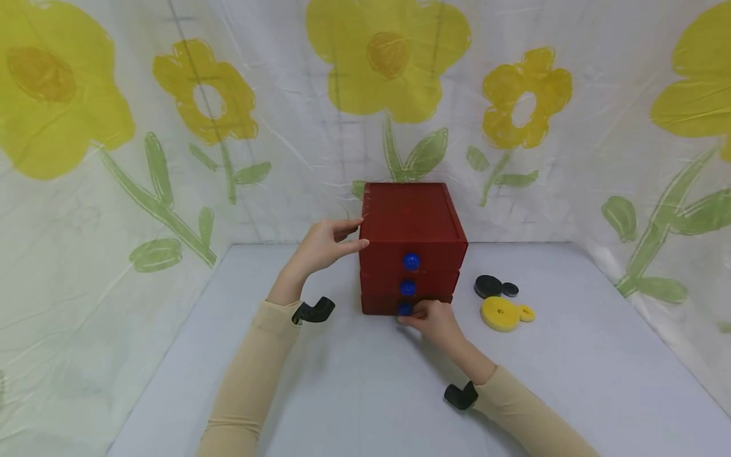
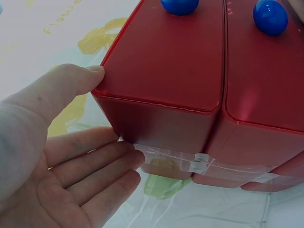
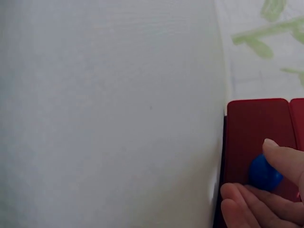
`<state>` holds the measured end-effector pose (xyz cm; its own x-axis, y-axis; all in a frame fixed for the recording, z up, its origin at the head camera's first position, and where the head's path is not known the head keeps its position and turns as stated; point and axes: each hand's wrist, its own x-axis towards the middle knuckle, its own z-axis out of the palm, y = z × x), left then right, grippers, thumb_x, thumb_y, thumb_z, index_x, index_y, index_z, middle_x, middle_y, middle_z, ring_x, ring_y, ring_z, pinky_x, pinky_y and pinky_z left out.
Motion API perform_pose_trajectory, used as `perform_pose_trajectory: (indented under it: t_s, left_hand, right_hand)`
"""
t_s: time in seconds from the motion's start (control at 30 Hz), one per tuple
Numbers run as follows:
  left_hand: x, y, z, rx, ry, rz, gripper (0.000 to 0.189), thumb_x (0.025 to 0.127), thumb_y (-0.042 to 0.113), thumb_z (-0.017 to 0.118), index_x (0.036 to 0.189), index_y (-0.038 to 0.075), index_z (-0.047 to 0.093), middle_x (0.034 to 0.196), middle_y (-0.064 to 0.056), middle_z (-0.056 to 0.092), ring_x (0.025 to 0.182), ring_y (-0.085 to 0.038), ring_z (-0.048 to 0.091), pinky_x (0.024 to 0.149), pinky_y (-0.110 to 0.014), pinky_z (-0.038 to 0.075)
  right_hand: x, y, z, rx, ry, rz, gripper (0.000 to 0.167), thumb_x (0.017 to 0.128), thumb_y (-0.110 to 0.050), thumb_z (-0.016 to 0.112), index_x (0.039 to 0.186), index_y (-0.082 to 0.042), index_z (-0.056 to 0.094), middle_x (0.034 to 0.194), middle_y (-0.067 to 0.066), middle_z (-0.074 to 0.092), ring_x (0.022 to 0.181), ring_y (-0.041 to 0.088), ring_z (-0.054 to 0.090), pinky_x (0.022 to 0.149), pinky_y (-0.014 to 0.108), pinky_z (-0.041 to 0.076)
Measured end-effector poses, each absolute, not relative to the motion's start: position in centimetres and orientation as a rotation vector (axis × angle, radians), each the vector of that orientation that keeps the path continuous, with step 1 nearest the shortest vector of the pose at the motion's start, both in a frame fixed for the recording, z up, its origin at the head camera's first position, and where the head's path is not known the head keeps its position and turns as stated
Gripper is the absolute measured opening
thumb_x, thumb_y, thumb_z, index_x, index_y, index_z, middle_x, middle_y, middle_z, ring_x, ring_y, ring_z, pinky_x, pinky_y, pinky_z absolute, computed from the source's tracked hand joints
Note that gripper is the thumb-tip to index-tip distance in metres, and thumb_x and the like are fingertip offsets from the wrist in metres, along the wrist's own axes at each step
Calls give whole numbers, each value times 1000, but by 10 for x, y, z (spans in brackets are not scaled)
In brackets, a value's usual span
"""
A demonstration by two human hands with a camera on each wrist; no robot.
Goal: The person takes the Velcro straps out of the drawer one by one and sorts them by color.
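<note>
A red cabinet (image 1: pixel 407 212) with three stacked drawers stands towards the back of the table. Each drawer front has a round blue knob. My right hand (image 1: pixel 438 325) holds the bottom drawer's knob (image 3: pixel 263 173), thumb on one side and fingers on the other. At the cabinet's upper left corner is my left hand (image 1: pixel 320 246). Its thumb touches the front edge of the top drawer (image 2: pixel 161 52), while the other fingers lie extended along the side. All three drawers look closed in the head view.
Right of the cabinet lie a large black disc (image 1: pixel 488 286) with a small black disc (image 1: pixel 511 290), and a large yellow disc (image 1: pixel 500 315) with a small yellow ring (image 1: pixel 526 313). A flower-patterned curtain (image 1: pixel 297 158) hangs behind the white table (image 1: pixel 354 393).
</note>
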<state>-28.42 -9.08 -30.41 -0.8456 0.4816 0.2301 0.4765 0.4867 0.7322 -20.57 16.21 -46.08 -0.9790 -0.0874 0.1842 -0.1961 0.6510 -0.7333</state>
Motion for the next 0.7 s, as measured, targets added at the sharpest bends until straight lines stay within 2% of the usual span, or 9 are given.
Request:
perform_pose_trajectory:
  t_s: [0.27, 0.7]
  left_hand:
    - [-287, -91, -306, 863, 2705, 1323, 58, 84, 42, 69, 134, 17, 56, 137, -4, 54, 125, -22, 53, 102, -35, 46]
    - [-287, -90, -308, 887, 2712, 1323, 57, 85, 41, 69, 134, 15, 56, 136, -6, 55, 124, -23, 54, 101, -36, 46]
  right_hand:
    - [-207, 159, -457, 186, -2744, 1238, 26, 76, -32, 80, 67, -10, 70, 59, -5, 65, 54, 7, 58, 50, 22, 47]
    - [-210, 161, -463, 178, -2711, 1248, 25, 75, -32, 81, 64, -11, 72, 56, -6, 65, 52, 7, 58, 47, 23, 46]
